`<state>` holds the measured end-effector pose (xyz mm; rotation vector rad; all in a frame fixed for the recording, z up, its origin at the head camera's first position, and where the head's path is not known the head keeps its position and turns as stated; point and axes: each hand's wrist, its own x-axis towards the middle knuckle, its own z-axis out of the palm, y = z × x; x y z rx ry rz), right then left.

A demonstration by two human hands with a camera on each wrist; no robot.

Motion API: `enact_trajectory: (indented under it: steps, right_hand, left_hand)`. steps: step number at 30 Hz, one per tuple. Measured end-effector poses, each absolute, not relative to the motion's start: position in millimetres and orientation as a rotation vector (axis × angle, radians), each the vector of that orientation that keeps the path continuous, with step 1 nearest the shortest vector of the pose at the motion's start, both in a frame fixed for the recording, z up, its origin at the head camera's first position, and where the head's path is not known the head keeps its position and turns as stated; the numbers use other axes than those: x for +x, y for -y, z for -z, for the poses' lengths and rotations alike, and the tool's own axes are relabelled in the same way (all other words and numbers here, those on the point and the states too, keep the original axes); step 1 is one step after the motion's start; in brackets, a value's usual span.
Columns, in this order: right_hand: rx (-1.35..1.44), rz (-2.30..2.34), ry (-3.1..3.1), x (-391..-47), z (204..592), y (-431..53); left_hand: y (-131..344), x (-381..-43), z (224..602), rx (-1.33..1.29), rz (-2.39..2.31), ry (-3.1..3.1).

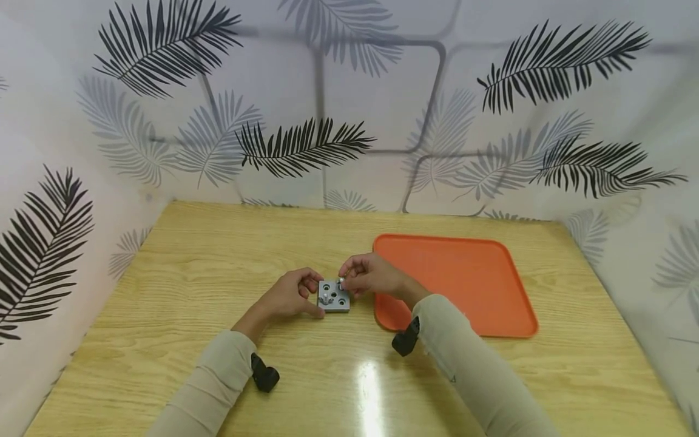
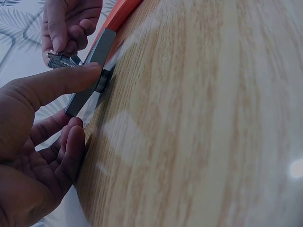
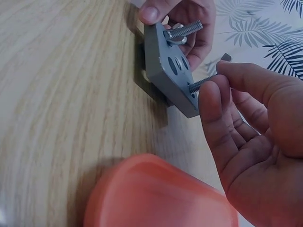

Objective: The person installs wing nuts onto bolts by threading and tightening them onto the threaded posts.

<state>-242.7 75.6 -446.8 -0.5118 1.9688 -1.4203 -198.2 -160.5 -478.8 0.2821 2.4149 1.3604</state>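
Observation:
A small grey metal plate [image 1: 338, 307] with several holes is on the wooden table, its underside slightly raised in the wrist views. My left hand [image 1: 289, 295] holds the plate by its left side, thumb at the near edge and fingertips at the far edge. A threaded bolt [image 3: 191, 30] with a wing nut [image 3: 176, 40] stands up from one hole. At the opposite corner, my right hand [image 1: 377, 276] pinches a second threaded bolt [image 3: 202, 83] between thumb and forefinger. Its lower end meets a hole; the fingers partly cover it. A dark bolt head [image 2: 102, 81] shows beneath the plate.
An orange tray [image 1: 519, 276] lies on the table to the right, partly under my right forearm. Inside its near left corner is an orange rounded shape [image 1: 392, 312]. Leaf-patterned cloth [image 1: 377, 103] rises behind the wooden table [image 1: 218, 243] and at its sides.

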Motion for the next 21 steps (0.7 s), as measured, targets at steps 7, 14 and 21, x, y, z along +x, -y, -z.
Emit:
enact_trajectory:
  steps: [7,14,21]
  right_hand:
    - [-0.505,1.416,-2.01,-243.6,447.2,-79.1]
    - [-0.523,1.476,-1.958,-249.1,444.7,-84.1]
    - [-0.541,1.43,-1.907,-251.5,445.2,-85.3]
  left_hand:
    - [160.1,-196.5,475.6,0.287,-1.375,-2.412]
    - [159.4,-195.7,474.3,0.281,-1.375,-2.405]
    - [160.0,-197.0,474.5,0.278,-1.361,-2.412]
